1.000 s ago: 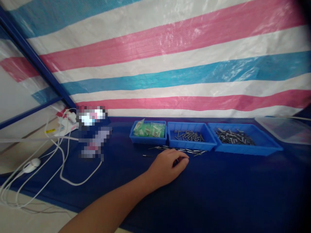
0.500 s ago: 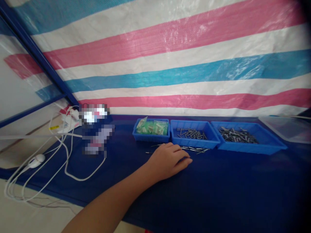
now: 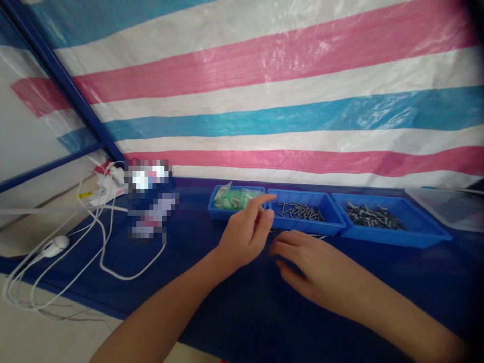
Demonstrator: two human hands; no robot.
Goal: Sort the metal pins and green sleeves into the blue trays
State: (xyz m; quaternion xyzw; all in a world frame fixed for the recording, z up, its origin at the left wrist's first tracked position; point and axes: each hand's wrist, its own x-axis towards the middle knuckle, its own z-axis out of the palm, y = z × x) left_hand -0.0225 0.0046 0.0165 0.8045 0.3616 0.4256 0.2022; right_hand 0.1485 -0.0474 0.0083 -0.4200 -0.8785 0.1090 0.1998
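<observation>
My left hand [image 3: 245,232] is raised in front of the left and middle blue bins, its index finger stretched out and its thumb apart from it; the other fingers are curled and partly hidden. To its right, my right hand [image 3: 306,259] is low over the table, fingers bent and thumb spread away, tips smeared by motion. I see nothing held in either hand. Just behind my right hand lie thin silvery metal pieces [image 3: 319,236], partly covered. The middle bin [image 3: 328,217] holds short metal pins [image 3: 302,210]. Small packets with green printing [image 3: 234,197] fill the left bin [image 3: 219,213].
A right-hand blue bin [image 3: 423,234] contains many small metal parts [image 3: 374,216]. Beside it is a clear plastic lid or tray [image 3: 442,209]. White cables [image 3: 109,272] and pixelated items [image 3: 153,217] occupy the dark blue table's left side. Striped sheeting [image 3: 264,121] hangs behind.
My right hand has come into view from the lower right. My left hand has lifted and turned from the metal pieces, moving slightly left, its index finger now pointing out.
</observation>
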